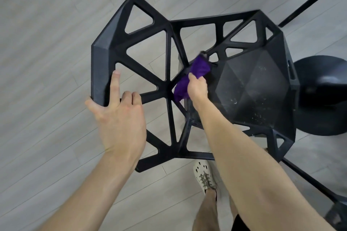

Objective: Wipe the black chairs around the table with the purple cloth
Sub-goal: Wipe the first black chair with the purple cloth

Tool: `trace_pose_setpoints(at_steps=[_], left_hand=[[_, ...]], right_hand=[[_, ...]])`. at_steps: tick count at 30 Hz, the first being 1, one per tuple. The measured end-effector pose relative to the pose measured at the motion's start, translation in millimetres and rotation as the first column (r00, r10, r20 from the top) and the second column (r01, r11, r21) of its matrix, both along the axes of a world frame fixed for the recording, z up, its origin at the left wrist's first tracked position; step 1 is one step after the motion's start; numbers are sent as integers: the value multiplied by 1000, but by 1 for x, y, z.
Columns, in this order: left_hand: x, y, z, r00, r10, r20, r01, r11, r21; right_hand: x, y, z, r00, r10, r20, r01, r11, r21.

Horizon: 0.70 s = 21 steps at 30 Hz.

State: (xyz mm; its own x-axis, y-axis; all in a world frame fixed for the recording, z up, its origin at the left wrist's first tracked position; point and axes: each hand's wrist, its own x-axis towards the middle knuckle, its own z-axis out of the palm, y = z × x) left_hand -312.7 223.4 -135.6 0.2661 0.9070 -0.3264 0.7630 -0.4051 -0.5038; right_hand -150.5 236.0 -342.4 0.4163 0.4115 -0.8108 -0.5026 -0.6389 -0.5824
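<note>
I am seeing soft, even, bright light, faint shadows falling on the floor [47,24]; wide-angle distortion is bending the edges; detail is looking slightly soft.

Matt black plastic chair [161,84]; soft purple cloth [189,78]; pale wood-grain floor [47,24].

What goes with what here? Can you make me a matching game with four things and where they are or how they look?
Things:
1. purple cloth
2. left hand
3. shoe
4. chair seat

Places and states:
A. dotted with pale specks
B. standing on the floor
C. bunched in the right hand
D. gripping the chair backrest

Pairs: 1-C, 2-D, 3-B, 4-A
</note>
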Motion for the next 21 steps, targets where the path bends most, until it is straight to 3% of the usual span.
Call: trace_pose_setpoints(at_steps=[3,6,8,12,14,17,21], left_hand=[[-1,0,0,1000,0,12,0,1000,-6],[0,0,3,999,-31,9,31,999,-6],[1,0,3,992,-119,33,119,993,-3],[18,25,-6,903,-408,133,410,912,16],[33,51,-21,879,-477,14,477,878,-34],[51,85,-46,803,-555,-218,515,830,-216],[52,115,-61,678,-704,-209,619,701,-353]], right_hand=[[-39,-1,-3,956,290,51,-291,956,21],[-47,-26,13,936,342,79,-346,938,34],[-33,-41,14,957,287,40,-289,957,35],[0,-50,16,994,-87,-70,89,996,28],[9,-51,19,981,-188,-45,190,981,50],[15,-48,17,968,-215,130,204,974,98],[1,-20,1,951,-90,297,66,994,88]])
